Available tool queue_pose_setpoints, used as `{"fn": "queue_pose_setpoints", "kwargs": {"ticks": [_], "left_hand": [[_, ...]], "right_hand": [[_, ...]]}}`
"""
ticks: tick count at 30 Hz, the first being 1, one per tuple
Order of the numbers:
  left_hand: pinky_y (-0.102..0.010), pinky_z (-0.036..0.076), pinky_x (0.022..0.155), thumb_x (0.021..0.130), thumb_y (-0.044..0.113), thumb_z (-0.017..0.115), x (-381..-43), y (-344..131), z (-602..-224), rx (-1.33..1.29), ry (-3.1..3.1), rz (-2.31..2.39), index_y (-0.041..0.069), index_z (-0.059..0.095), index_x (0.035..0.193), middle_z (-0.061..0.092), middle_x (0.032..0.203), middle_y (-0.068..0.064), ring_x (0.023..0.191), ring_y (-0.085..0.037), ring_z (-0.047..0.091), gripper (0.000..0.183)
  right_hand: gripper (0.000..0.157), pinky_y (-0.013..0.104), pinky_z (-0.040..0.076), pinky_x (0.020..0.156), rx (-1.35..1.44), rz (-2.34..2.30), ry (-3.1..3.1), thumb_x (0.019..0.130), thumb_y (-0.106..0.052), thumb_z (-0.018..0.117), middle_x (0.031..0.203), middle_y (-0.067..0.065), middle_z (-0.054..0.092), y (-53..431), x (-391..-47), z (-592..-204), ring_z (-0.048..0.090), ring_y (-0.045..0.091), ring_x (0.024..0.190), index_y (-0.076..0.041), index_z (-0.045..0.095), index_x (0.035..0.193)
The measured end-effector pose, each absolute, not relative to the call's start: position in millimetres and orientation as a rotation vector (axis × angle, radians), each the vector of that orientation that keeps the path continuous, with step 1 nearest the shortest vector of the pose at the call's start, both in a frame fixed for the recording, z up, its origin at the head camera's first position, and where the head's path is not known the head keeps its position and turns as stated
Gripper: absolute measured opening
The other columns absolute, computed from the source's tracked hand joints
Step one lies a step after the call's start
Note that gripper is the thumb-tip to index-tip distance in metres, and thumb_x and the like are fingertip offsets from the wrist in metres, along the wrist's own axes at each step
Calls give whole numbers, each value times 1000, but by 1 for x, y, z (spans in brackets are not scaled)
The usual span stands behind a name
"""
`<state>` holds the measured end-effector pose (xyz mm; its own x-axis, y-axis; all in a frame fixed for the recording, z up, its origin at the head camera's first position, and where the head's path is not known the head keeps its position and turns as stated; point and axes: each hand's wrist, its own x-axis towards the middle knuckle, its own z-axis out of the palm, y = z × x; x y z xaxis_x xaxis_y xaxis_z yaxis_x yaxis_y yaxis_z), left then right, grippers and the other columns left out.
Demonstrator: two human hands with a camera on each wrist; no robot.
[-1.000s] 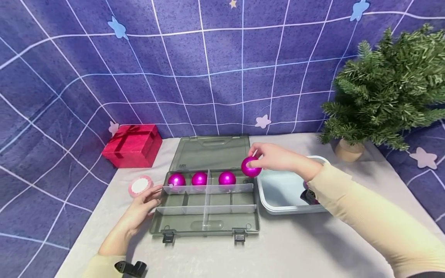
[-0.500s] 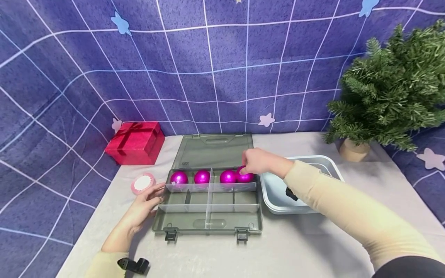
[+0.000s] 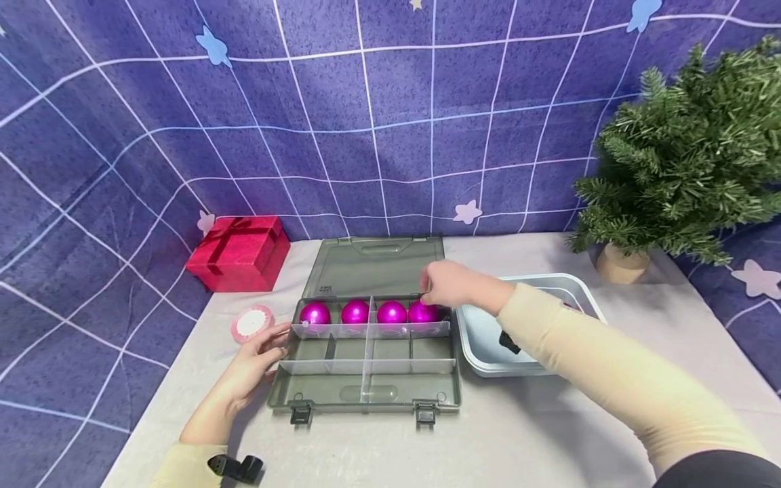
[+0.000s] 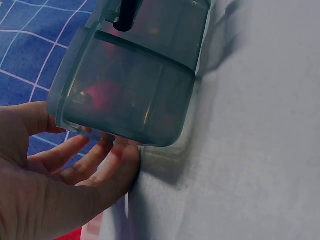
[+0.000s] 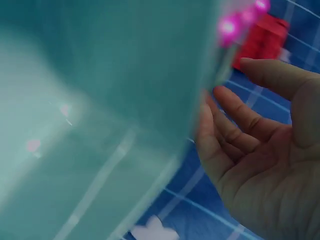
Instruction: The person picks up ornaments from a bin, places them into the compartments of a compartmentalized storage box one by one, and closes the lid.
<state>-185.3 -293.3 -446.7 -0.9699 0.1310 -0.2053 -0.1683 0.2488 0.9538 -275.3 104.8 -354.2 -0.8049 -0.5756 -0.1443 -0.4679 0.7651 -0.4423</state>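
Observation:
A grey translucent organizer box lies with its lid folded back. Its back row holds several shiny magenta balls, the rightmost ball under my right hand. My fingertips are right at that ball's upper right side. In the right wrist view the right hand shows loosely bent fingers with nothing between thumb and fingers. My left hand rests its fingers against the box's left edge. The left wrist view shows the left hand with straight fingers touching the corner of the box.
A pale blue basin stands right of the box, partly hidden by my right forearm. Behind the left hand lies a pink-and-white roll, with a red gift box farther back. A small artificial fir tree stands at the back right.
My right hand has brought a magenta ball leftward and down into the back right compartment and loosened its fingers. The ball beside it has shifted slightly left. The left hand stays at the box edge.

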Motion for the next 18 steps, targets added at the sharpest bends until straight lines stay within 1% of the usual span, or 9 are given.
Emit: {"fn": "queue_pose_setpoints", "kwargs": {"ticks": [5,9,12,15,18], "left_hand": [[-39,47,88,99,0,49,-185,-296,-450,-31,2280,1797,-3,31,156,36,157,-29,123,-14,50,60],[-39,46,89,99,0,48,-183,-298,-451,-31,2287,1784,-2,32,157,36,157,-28,124,-14,49,60],[-40,45,90,99,1,49,-182,-299,-452,-29,2287,1777,-2,32,157,36,157,-28,126,-15,48,60],[-40,45,90,99,1,50,-181,-300,-452,-26,2292,1779,-3,32,156,36,156,-29,124,-13,49,59],[-41,46,89,100,2,50,-180,-300,-452,-22,2292,1779,-4,32,156,36,155,-30,121,-11,50,59]], "right_hand": [[16,40,54,80,-827,-808,2680,88,-13,71,88,7,73,136,-270,-326,67,21,81,-2,67,99],[17,39,54,77,-725,-855,2691,91,-17,70,91,6,74,166,-263,-311,68,20,81,-4,68,103],[21,37,53,75,-641,-872,2673,93,-18,69,90,4,73,188,-258,-309,68,20,82,-2,68,107],[22,36,52,72,-640,-874,2655,92,-17,70,87,2,72,210,-255,-316,67,22,80,0,68,105],[21,39,52,75,-665,-837,2639,91,-17,71,88,2,72,230,-252,-328,66,21,82,2,68,101]]}}
